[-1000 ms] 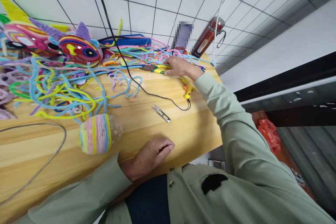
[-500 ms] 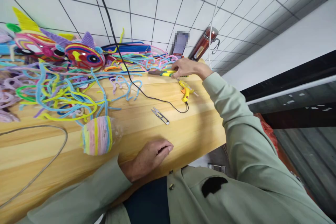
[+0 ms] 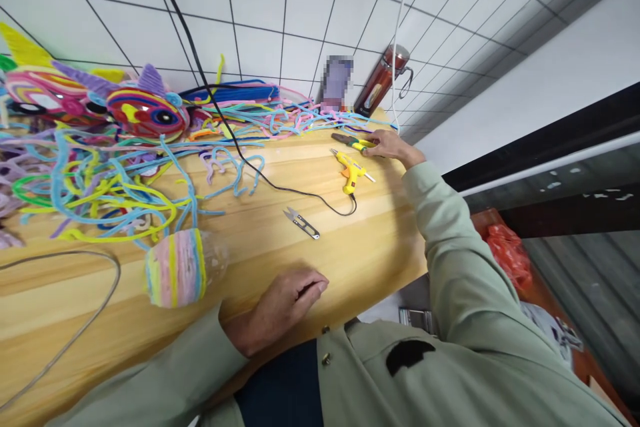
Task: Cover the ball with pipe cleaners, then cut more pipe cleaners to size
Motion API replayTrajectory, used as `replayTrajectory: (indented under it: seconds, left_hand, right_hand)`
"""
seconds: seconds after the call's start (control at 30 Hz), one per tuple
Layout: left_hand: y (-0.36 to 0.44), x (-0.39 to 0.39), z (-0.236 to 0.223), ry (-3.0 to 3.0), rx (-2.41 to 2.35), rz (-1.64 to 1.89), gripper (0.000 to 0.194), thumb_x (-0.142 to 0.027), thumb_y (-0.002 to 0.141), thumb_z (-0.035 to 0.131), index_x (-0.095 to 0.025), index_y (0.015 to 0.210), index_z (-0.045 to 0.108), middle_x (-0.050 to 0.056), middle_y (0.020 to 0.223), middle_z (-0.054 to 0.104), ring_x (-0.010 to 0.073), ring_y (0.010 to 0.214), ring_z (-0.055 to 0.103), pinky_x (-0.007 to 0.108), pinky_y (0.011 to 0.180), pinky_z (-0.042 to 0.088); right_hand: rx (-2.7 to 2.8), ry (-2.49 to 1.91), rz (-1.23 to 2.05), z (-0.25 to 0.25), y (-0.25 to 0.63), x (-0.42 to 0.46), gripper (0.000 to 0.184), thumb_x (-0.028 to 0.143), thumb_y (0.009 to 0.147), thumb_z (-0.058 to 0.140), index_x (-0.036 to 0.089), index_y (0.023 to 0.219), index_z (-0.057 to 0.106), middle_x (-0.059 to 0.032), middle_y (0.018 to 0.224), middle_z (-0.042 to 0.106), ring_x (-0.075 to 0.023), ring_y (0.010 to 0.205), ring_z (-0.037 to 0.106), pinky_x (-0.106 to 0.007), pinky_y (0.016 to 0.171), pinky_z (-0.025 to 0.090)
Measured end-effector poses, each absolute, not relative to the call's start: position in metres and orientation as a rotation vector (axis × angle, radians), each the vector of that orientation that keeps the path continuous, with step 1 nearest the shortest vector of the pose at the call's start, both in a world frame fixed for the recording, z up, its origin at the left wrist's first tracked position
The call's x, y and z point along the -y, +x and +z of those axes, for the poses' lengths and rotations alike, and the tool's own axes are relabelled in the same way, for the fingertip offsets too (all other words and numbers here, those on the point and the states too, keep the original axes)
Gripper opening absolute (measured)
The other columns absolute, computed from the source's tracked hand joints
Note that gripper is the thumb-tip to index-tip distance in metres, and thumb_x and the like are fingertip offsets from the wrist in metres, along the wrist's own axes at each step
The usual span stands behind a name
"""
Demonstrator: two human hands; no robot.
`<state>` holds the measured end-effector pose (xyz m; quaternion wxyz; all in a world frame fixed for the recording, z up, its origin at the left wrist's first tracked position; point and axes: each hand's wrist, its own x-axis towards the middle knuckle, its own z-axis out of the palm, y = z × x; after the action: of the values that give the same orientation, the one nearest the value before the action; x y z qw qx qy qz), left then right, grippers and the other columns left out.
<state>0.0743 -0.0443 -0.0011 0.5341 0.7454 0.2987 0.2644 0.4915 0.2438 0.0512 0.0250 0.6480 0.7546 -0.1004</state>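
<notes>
At the far right part of the wooden table, my right hand (image 3: 391, 145) is closed round the yellow and green handles of a pair of pliers (image 3: 356, 143). The pliers lie with their dark jaws pointing left. Just nearer to me rests a yellow glue gun (image 3: 350, 172) with a white stick at its back. My left hand (image 3: 287, 305) lies at the table's front edge, fingers curled in, with nothing seen in it. Small thread snips (image 3: 302, 223) lie beyond it. Further left is a clear bottle wrapped in pastel fuzzy strips (image 3: 176, 268).
Tangled pipe cleaners (image 3: 120, 190) cover the left and back of the table (image 3: 265, 240). Two colourful fish-like figures, one red and purple (image 3: 147, 111), stand behind them. A phone (image 3: 334, 87) and a red-brown flask (image 3: 383, 80) are by the tiled wall. A black cord (image 3: 280, 187) crosses the table.
My right hand has moved right, and the pliers have shifted right with it, past the glue gun's tip. My left hand stays where it was. The view has turned slightly.
</notes>
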Motion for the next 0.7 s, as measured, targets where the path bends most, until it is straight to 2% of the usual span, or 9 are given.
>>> replayTrajectory:
  seconds: [0.1,0.2,0.53,0.7]
  left_hand:
    - [0.073,0.045,-0.003,1.786,-0.712,0.622,0.032,-0.033,0.114,0.052,-0.020,0.095,0.075,0.005,0.094,0.080,0.0182,0.085,0.072,0.028,0.079,0.054]
    - [0.073,0.045,-0.005,1.785,-0.706,0.616,0.032,-0.033,0.114,0.052,-0.020,0.097,0.075,0.005,0.096,0.081,0.0182,0.086,0.072,0.028,0.080,0.054]
    - [0.075,0.045,-0.002,1.767,-0.702,0.618,0.028,-0.028,0.112,0.053,-0.019,0.095,0.074,0.005,0.096,0.081,0.0186,0.085,0.072,0.029,0.078,0.053]
    - [0.074,0.045,-0.002,1.782,-0.720,0.632,0.027,-0.027,0.111,0.054,-0.019,0.095,0.074,0.006,0.096,0.081,0.0189,0.086,0.073,0.029,0.080,0.053]
  right_hand:
    - [-2.336,2.010,-0.244,0.045,0.488,-0.256,0.068,0.038,0.081,0.076,0.013,0.145,0.076,-0.0167,0.141,0.076,-0.0370,0.130,0.068,-0.044,0.112,0.051]
    - [-2.344,2.038,-0.221,0.042,0.483,-0.266,0.069,0.030,0.082,0.075,0.009,0.148,0.073,-0.0189,0.152,0.070,-0.0362,0.140,0.064,-0.043,0.120,0.047]
    - [-2.378,2.077,-0.210,0.042,0.472,-0.266,0.064,0.021,0.081,0.076,0.011,0.144,0.072,-0.0188,0.149,0.072,-0.0339,0.136,0.065,-0.044,0.119,0.049]
    - [-2.453,2.133,-0.133,0.049,0.462,-0.250,0.056,0.016,0.090,0.068,0.004,0.145,0.068,-0.0287,0.149,0.068,-0.0343,0.134,0.065,-0.049,0.119,0.047]
